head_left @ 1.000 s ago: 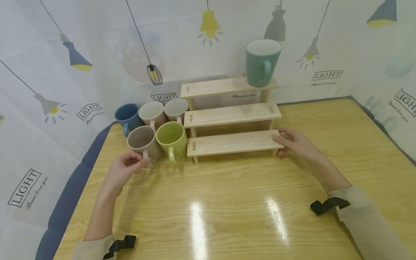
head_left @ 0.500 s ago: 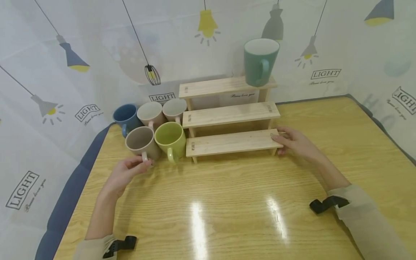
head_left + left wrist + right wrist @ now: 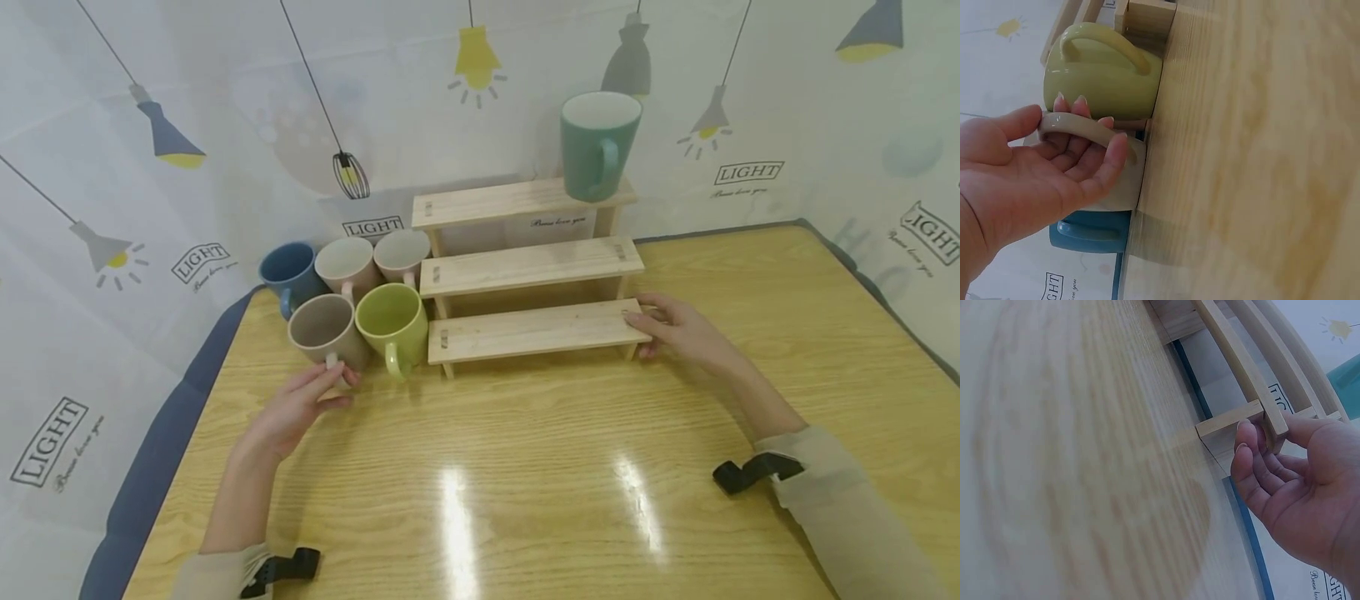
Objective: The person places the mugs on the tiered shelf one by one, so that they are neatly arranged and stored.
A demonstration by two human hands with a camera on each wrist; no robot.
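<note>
A taupe mug (image 3: 324, 323) stands on the table at the left, its handle turned toward me. My left hand (image 3: 296, 407) is at that handle; in the left wrist view its fingers curl through the loop, the thumb (image 3: 1022, 120) against the handle's top end. Touching it on the right is a lime-green mug (image 3: 392, 321). My right hand (image 3: 686, 333) grips the right end of the lowest board of a three-tier wooden stand (image 3: 536, 329), thumb on top. In the right wrist view, its other fingers (image 3: 1254, 472) bend beneath the board.
Behind the taupe mug stand a blue mug (image 3: 288, 271) and two pale pink mugs, one of them the nearer pink mug (image 3: 347, 265). A teal mug (image 3: 596, 158) sits at the right of the top tier. Lamp-printed cloth (image 3: 247, 100) hangs behind the table.
My left hand has shifted slightly right and turned, its fingers moving from the side of the taupe mug's handle into the loop. The right hand keeps its grip on the stand.
</note>
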